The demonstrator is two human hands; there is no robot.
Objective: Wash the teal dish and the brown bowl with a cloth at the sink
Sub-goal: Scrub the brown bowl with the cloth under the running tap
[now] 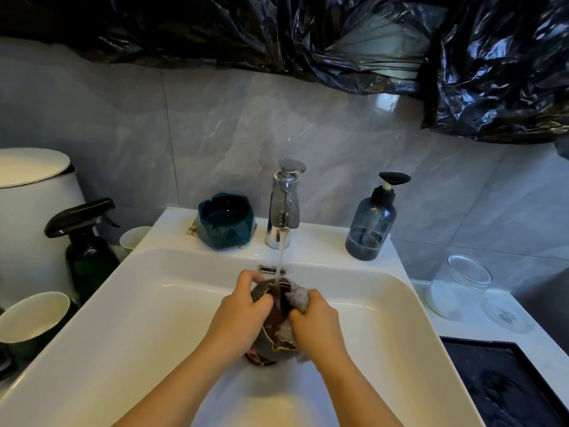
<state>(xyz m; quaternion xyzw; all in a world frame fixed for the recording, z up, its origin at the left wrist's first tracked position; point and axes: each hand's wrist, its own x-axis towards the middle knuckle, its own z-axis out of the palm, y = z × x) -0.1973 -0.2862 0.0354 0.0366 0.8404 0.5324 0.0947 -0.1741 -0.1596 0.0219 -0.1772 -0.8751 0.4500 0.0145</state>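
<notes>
One brown bowl [271,348] gripped in left hand [243,312]; one cloth [298,295] clenched in right hand [314,322].

Basin [172,318] sides open; faucet [284,204] overhangs rear.

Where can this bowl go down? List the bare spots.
Bare: white sink ledge between the chrome tap and the blue pump bottle; basin floor left of the left hand. Crowded: beside the sink's left edge, dark spray bottle and white cups.
</notes>
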